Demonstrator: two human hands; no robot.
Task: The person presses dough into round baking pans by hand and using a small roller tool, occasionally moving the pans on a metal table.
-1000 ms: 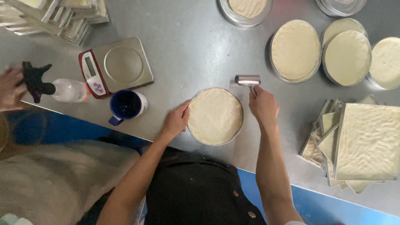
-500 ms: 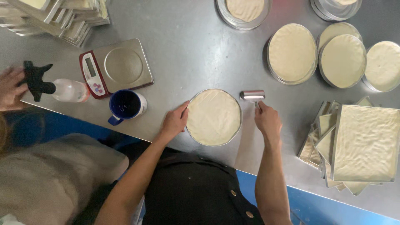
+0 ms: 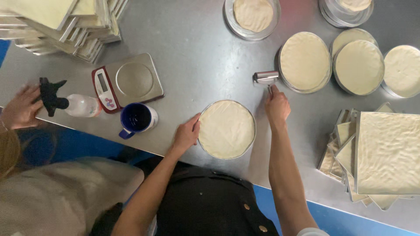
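A round metal pan lined with pale dough (image 3: 226, 128) sits on the steel table in front of me. My left hand (image 3: 187, 133) rests against the pan's left rim, fingers curled on it. My right hand (image 3: 277, 105) is beyond the pan's upper right and grips the handle of a small metal roller (image 3: 266, 77), whose drum lies on the table beside a stack of dough-lined round pans (image 3: 305, 61).
A kitchen scale (image 3: 127, 81), a blue mug (image 3: 136, 119) and a spray bottle (image 3: 70, 103) stand at the left; another person's hand (image 3: 19, 108) is by the bottle. More round pans (image 3: 358, 66) sit at the back, square dough trays (image 3: 387, 154) at right, stacked trays (image 3: 65, 22) at top left.
My right hand has carried the roller away from the pan, up and to the right, setting it near the stacked round pans. The left hand has stayed on the pan's rim.
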